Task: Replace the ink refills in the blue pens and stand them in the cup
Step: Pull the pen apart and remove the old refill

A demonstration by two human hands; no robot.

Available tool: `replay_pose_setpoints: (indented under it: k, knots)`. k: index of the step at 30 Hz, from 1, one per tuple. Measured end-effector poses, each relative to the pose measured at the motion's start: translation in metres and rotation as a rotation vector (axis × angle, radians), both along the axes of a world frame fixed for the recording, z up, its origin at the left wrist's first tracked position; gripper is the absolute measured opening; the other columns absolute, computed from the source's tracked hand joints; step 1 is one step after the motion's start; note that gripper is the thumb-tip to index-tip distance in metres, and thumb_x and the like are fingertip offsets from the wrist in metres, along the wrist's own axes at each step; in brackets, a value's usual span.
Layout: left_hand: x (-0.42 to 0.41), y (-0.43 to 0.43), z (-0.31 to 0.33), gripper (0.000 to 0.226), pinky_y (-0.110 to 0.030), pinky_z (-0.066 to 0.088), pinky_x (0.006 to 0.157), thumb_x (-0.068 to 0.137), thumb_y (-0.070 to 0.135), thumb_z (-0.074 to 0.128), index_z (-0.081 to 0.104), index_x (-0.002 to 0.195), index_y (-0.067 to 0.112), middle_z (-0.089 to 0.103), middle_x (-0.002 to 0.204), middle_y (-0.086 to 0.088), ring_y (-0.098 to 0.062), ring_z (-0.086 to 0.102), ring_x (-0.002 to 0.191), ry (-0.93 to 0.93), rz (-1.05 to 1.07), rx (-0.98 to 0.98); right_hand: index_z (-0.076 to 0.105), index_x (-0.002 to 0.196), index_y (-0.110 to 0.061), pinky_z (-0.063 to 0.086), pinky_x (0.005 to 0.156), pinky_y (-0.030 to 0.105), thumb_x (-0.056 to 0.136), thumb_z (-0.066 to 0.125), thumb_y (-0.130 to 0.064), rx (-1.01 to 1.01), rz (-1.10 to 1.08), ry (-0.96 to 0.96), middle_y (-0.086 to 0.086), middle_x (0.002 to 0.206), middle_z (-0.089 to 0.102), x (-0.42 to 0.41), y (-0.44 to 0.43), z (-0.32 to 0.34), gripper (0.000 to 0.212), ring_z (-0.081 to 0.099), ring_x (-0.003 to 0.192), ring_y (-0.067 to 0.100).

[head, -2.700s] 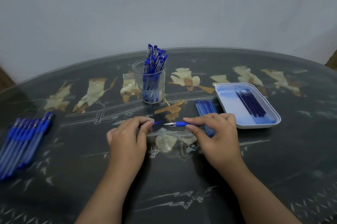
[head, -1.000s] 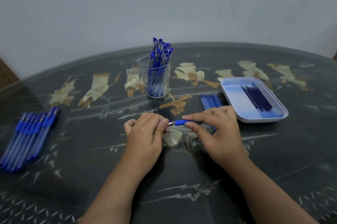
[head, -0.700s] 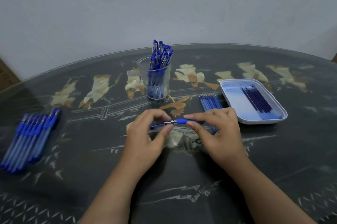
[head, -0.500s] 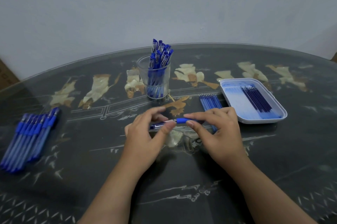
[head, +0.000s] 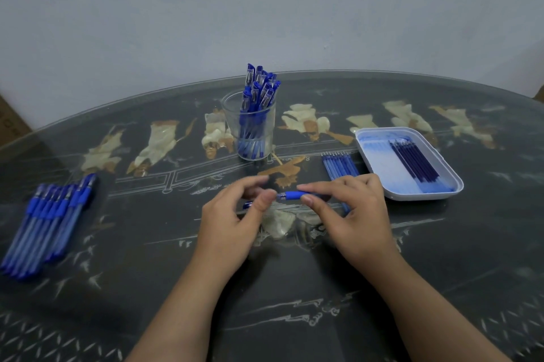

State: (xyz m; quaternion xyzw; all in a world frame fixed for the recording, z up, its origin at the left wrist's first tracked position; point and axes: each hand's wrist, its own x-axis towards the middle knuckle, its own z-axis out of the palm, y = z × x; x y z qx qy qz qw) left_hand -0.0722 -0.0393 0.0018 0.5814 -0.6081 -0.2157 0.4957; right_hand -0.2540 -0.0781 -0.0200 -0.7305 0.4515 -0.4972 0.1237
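My left hand (head: 232,223) and right hand (head: 353,214) both pinch one blue plastic pen (head: 291,195), held level over the dark glass-topped desk (head: 294,288), left at the tip end, right on the grip. The clear glass cup (head: 229,126) of pens stands behind, apart.

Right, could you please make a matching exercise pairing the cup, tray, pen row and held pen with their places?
Things:
1 cup
2 tray
3 pen row
4 held pen

Places:
A left side of table
B pinched by left hand and right hand
C right side, holding dark refills
D centre back, holding upright pens

Pairs: 1-D; 2-C; 3-A; 4-B
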Motion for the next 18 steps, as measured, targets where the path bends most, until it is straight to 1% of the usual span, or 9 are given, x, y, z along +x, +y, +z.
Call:
replay_pose_setpoints:
  k: [1, 2, 4, 5, 7, 9, 12, 15, 18]
  knots:
    - [0.000, 0.001, 0.000, 0.032, -0.004, 0.040, 0.081, 0.078, 0.043, 0.068, 0.064, 0.109, 0.034, 0.070, 0.089, 0.016, 0.005, 0.062, 0.092, 0.012, -0.013, 0.024, 0.072, 0.100, -0.043, 0.034, 0.080, 0.017, 0.082, 0.060, -0.051, -0.003, -0.002, -0.001, -0.019, 0.073, 0.059, 0.000, 0.000, 0.000, 0.022, 0.039, 0.088, 0.014]
    - [-0.001, 0.003, 0.001, 0.035, -0.004, 0.039, 0.082, 0.077, 0.034, 0.075, 0.064, 0.110, 0.034, 0.070, 0.089, 0.016, 0.004, 0.062, 0.092, -0.001, -0.026, 0.027, 0.072, 0.100, -0.043, 0.034, 0.080, 0.016, 0.083, 0.060, -0.051, -0.004, -0.002, 0.000, -0.019, 0.073, 0.059, 0.000, 0.000, 0.000, 0.022, 0.039, 0.088, 0.014]
    - [0.000, 0.002, 0.000, 0.023, -0.005, 0.040, 0.078, 0.078, 0.019, 0.079, 0.069, 0.096, 0.030, 0.069, 0.084, 0.016, 0.000, 0.063, 0.086, -0.047, -0.013, -0.011, 0.072, 0.100, -0.043, 0.033, 0.080, 0.015, 0.082, 0.060, -0.051, -0.002, 0.001, 0.005, -0.018, 0.073, 0.059, 0.000, 0.000, 0.000, 0.022, 0.040, 0.088, 0.014]
    - [0.000, 0.001, -0.001, 0.015, -0.005, 0.040, 0.075, 0.080, 0.017, 0.076, 0.070, 0.085, 0.029, 0.069, 0.081, 0.016, 0.000, 0.063, 0.082, -0.046, 0.012, -0.018, 0.072, 0.100, -0.043, 0.032, 0.081, 0.014, 0.082, 0.060, -0.051, 0.000, 0.003, 0.008, -0.018, 0.073, 0.060, 0.000, 0.000, 0.000, 0.023, 0.040, 0.088, 0.014]
    - [0.001, 0.000, -0.001, 0.014, -0.005, 0.040, 0.069, 0.084, 0.021, 0.071, 0.070, 0.075, 0.031, 0.069, 0.076, 0.018, 0.002, 0.063, 0.075, -0.023, 0.046, -0.003, 0.072, 0.100, -0.043, 0.032, 0.081, 0.013, 0.083, 0.059, -0.051, 0.005, 0.005, 0.010, -0.017, 0.074, 0.060, 0.000, 0.000, 0.000, 0.023, 0.040, 0.089, 0.015]
    - [0.001, 0.000, 0.000, 0.014, -0.006, 0.041, 0.069, 0.084, 0.022, 0.070, 0.071, 0.076, 0.033, 0.069, 0.076, 0.021, 0.002, 0.064, 0.076, -0.021, 0.051, 0.008, 0.072, 0.100, -0.043, 0.032, 0.081, 0.013, 0.083, 0.059, -0.052, 0.006, 0.004, 0.011, -0.017, 0.073, 0.060, 0.000, 0.001, 0.000, 0.023, 0.041, 0.089, 0.015]
    - [0.002, 0.000, -0.002, 0.012, -0.007, 0.042, 0.075, 0.083, 0.021, 0.072, 0.074, 0.082, 0.033, 0.071, 0.082, 0.023, 0.003, 0.064, 0.084, 0.029, 0.063, 0.017, 0.071, 0.100, -0.045, 0.032, 0.081, 0.014, 0.083, 0.059, -0.051, 0.003, 0.002, 0.011, -0.018, 0.073, 0.059, 0.000, 0.000, 0.000, 0.022, 0.040, 0.089, 0.015]
    - [0.005, 0.000, -0.001, 0.016, -0.014, 0.046, 0.078, 0.084, 0.018, 0.071, 0.075, 0.089, 0.033, 0.073, 0.086, 0.017, 0.000, 0.065, 0.084, 0.156, 0.092, 0.033, 0.069, 0.100, -0.046, 0.031, 0.082, 0.012, 0.083, 0.058, -0.052, 0.015, -0.006, -0.001, -0.019, 0.074, 0.060, -0.001, 0.000, 0.000, 0.022, 0.041, 0.090, 0.015]
    - [0.010, 0.004, 0.004, 0.021, -0.009, 0.046, 0.075, 0.088, 0.010, 0.068, 0.075, 0.093, 0.029, 0.073, 0.089, 0.008, 0.000, 0.064, 0.083, 0.285, 0.126, 0.010, 0.070, 0.099, -0.046, 0.031, 0.082, 0.013, 0.083, 0.057, -0.053, 0.025, -0.010, -0.011, -0.019, 0.074, 0.061, -0.003, -0.001, 0.000, 0.022, 0.040, 0.090, 0.014]
